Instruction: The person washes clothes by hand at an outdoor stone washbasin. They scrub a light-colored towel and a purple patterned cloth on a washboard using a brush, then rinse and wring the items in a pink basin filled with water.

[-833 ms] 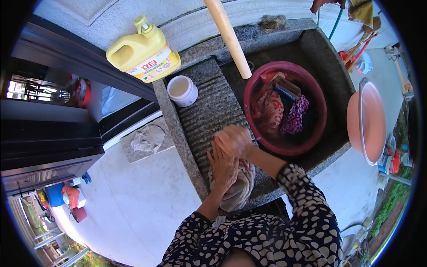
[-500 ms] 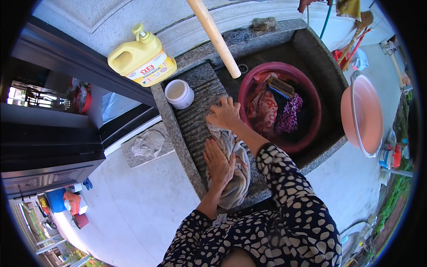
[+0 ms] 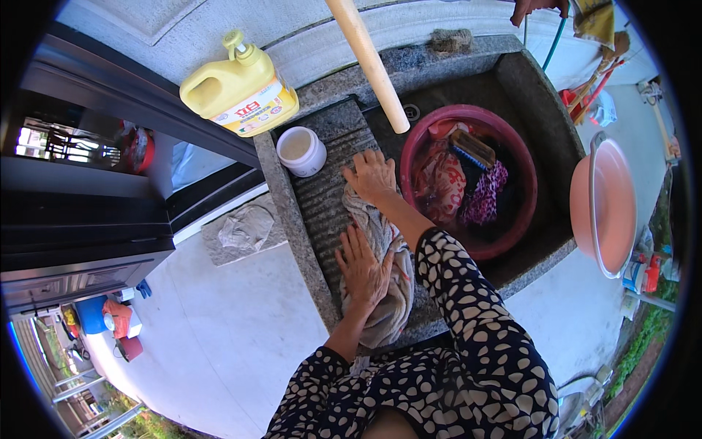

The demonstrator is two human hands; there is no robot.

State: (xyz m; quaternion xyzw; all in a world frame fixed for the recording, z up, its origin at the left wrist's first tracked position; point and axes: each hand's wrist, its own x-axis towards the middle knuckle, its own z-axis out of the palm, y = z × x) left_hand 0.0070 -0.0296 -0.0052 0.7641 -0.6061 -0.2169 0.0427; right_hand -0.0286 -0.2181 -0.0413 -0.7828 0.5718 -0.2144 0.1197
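A wet, pale grey cloth [image 3: 393, 311] with reddish marks lies bunched along the ridged stone washboard [image 3: 319, 207]. My left hand [image 3: 364, 272] rests flat on its near part, fingers spread and pressing down. Farther up the board, my right hand [image 3: 374, 178] is curled over the cloth's far end; its palm hides what lies beneath. Just right of the board, a dark pink basin [image 3: 532, 192] sits in the stone sink. Red-and-white fabric [image 3: 442, 183] and a purple patterned cloth [image 3: 485, 197] soak there in dark water, with a wooden scrub brush [image 3: 473, 149] on top.
A white jar [image 3: 300, 151] stands at the washboard's far left corner, beside a yellow pump jug [image 3: 245, 91]. A pale wooden pole [image 3: 369, 66] slants over the sink [image 3: 545, 102]. At right is a peach basin [image 3: 605, 205]. A crumpled cloth [image 3: 246, 227] lies on a low slab at left.
My right hand has slid a little farther up the washboard, and its fingers reach out more. The left hand stays on the cloth with its fingers spread wider. The view has shifted slightly.
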